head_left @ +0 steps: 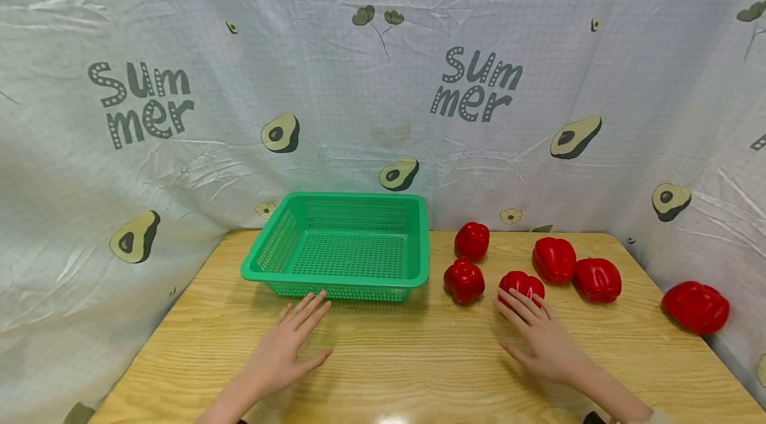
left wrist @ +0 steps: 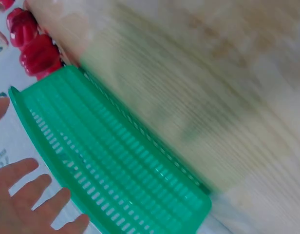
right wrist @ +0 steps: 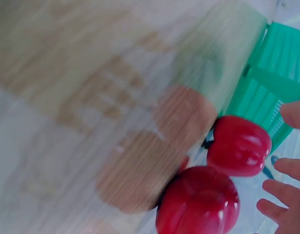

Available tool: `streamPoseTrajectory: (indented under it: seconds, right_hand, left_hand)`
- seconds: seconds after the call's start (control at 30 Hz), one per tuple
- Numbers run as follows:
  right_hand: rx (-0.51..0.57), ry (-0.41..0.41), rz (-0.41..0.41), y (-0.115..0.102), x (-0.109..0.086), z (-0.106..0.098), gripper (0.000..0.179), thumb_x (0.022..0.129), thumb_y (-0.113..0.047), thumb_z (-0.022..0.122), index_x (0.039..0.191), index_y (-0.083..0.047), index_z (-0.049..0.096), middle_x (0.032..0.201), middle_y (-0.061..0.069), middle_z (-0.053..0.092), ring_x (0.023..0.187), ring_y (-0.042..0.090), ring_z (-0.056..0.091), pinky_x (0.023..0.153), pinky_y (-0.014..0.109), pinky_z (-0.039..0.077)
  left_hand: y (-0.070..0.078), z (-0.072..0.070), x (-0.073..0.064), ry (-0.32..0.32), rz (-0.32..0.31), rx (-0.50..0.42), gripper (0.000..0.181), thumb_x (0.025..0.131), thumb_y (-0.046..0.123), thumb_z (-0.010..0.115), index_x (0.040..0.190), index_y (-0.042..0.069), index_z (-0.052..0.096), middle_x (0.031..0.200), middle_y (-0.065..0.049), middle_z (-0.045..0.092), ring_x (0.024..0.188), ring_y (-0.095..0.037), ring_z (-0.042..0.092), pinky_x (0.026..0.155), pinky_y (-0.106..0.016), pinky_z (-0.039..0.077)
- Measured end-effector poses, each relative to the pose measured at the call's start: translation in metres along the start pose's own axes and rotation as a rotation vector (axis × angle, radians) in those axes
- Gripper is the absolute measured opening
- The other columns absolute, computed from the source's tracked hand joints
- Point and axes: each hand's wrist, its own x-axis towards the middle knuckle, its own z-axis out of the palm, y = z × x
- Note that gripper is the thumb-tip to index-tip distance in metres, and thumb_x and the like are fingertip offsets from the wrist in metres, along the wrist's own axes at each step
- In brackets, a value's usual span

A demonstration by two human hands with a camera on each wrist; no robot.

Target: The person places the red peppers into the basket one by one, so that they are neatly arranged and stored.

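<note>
My left hand (head_left: pixel 287 347), fingers straight and spread, hovers over the table just in front of the green plastic basket (head_left: pixel 248 266). In the left wrist view the fingers (left wrist: pixel 28 195) appear beside the basket rim and hold nothing. My right hand (head_left: pixel 547 344) is also spread, its fingertips overlapping a red bell pepper (head_left: pixel 526 281) in the head view. The right wrist view shows its fingers (right wrist: pixel 286 192) apart from the nearby peppers. Two more red bell peppers, a front one (head_left: pixel 463 281) and a rear one (head_left: pixel 472 242), sit right of the basket.
Further right lie a red bell pepper (head_left: pixel 554 260), another pepper (head_left: pixel 598 280) touching it, and a pepper (head_left: pixel 696 307) at the table's right edge. The wooden table (head_left: pixel 395 364) backs onto a printed curtain (head_left: pixel 359 78) that also hangs along both sides.
</note>
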Motion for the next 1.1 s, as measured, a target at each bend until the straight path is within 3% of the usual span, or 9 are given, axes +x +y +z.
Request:
streamPoseTrajectory:
  seconds: [0.23,0.3,0.37,0.47,0.53,0.6,0.7,0.87,1.1]
  right_hand:
    - [0.006,0.056,0.053,0.014,0.002,-0.004,0.061,0.072,-0.020,0.073,0.127,-0.007,0.050,0.132,0.013,0.047,0.121,0.033,0.039,0.113,0.037,0.009]
    - [0.008,0.067,0.061,0.018,0.003,-0.004,0.060,0.071,-0.017,0.073,0.126,-0.006,0.050,0.131,0.014,0.047,0.119,0.034,0.040,0.110,0.044,0.016]
    - [0.012,0.074,0.075,0.022,0.004,-0.005,0.060,0.071,-0.016,0.072,0.125,-0.005,0.051,0.131,0.015,0.047,0.117,0.035,0.041,0.100,0.051,0.027]
    - [0.031,0.078,0.098,0.028,0.004,-0.005,0.058,0.072,-0.015,0.072,0.124,-0.003,0.050,0.129,0.017,0.046,0.116,0.035,0.040,0.090,0.055,0.032]
    - [0.041,0.083,0.108,0.032,0.005,-0.005,0.058,0.071,-0.014,0.072,0.124,-0.002,0.050,0.129,0.019,0.046,0.114,0.036,0.040,0.089,0.056,0.033]
    - [0.040,0.095,0.111,0.036,0.005,-0.004,0.059,0.070,-0.014,0.072,0.124,-0.001,0.050,0.127,0.020,0.047,0.113,0.037,0.041,0.089,0.057,0.034]
    - [0.039,0.113,0.106,0.042,0.006,-0.002,0.062,0.068,-0.013,0.072,0.124,0.001,0.049,0.127,0.021,0.046,0.112,0.037,0.042,0.088,0.057,0.035]
    - [0.033,0.133,0.106,0.049,0.010,0.002,0.062,0.069,-0.013,0.071,0.124,0.004,0.048,0.126,0.021,0.048,0.111,0.037,0.043,0.087,0.054,0.037]
    - [0.045,0.054,0.171,0.054,0.016,0.002,0.057,0.078,-0.019,0.067,0.126,0.004,0.047,0.125,0.021,0.049,0.112,0.037,0.042,0.087,0.055,0.038]
  left_hand:
    - [-0.020,-0.007,0.004,0.149,0.031,0.024,0.068,0.066,0.019,0.078,0.126,0.002,0.051,0.131,-0.014,0.049,0.115,-0.033,0.050,0.091,-0.052,0.041]
    - [-0.028,-0.009,0.005,0.194,0.048,0.022,0.063,0.071,0.021,0.075,0.126,0.002,0.050,0.130,-0.015,0.050,0.113,-0.034,0.051,0.090,-0.049,0.042]
    - [-0.037,-0.010,0.006,0.246,0.063,0.016,0.056,0.082,0.029,0.065,0.128,0.001,0.049,0.129,-0.016,0.050,0.112,-0.035,0.050,0.093,-0.045,0.040]
    - [-0.051,-0.012,0.009,0.309,0.060,0.008,0.057,0.092,0.045,0.042,0.130,0.002,0.047,0.130,-0.019,0.049,0.112,-0.037,0.048,0.102,-0.034,0.034]
    - [-0.061,-0.013,0.011,0.345,0.051,0.008,0.064,0.092,0.050,0.033,0.129,0.000,0.047,0.129,-0.022,0.048,0.112,-0.040,0.047,0.103,-0.037,0.034]
    - [-0.070,-0.014,0.013,0.359,0.025,0.008,0.069,0.091,0.053,0.032,0.129,-0.003,0.046,0.129,-0.025,0.046,0.112,-0.043,0.045,0.100,-0.043,0.036]
    - [-0.083,-0.015,0.015,0.339,-0.030,0.006,0.072,0.088,0.053,0.042,0.129,-0.006,0.044,0.131,-0.029,0.042,0.114,-0.046,0.042,0.090,-0.058,0.037]
    - [-0.097,-0.015,0.015,0.217,-0.170,-0.015,0.081,0.076,0.039,0.068,0.136,-0.004,0.035,0.138,-0.030,0.031,0.120,-0.050,0.035,0.091,-0.062,0.034]
    - [-0.103,-0.015,0.025,-0.016,-0.338,-0.048,0.095,0.075,0.048,0.066,0.141,-0.003,0.021,0.146,-0.028,0.014,0.127,-0.052,0.023,0.099,-0.063,0.026]
